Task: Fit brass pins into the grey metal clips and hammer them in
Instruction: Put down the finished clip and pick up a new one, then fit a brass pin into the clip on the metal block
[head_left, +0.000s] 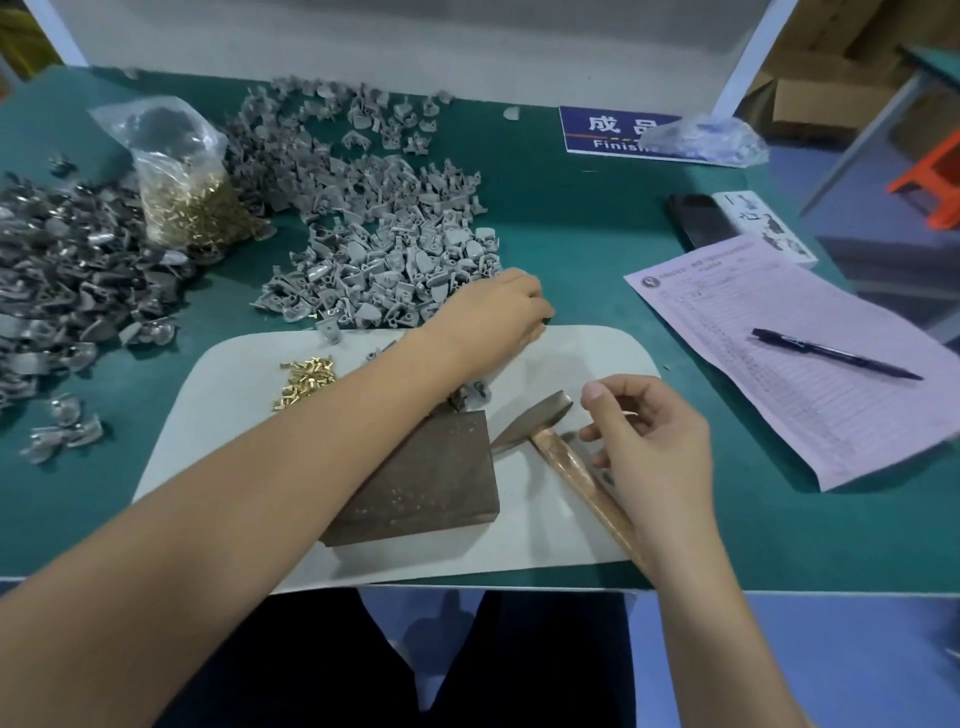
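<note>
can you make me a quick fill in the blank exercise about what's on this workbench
1. The wooden-handled hammer lies on the white mat, just right of the dark brown ____.
2. The black pen rests on the pale ____ paper form.
3. The loose brass pins sit on the mat's ____ side.
4. The left hand reaches to the pile of grey metal ____.

Missing words: block; pink; left; clips
</note>
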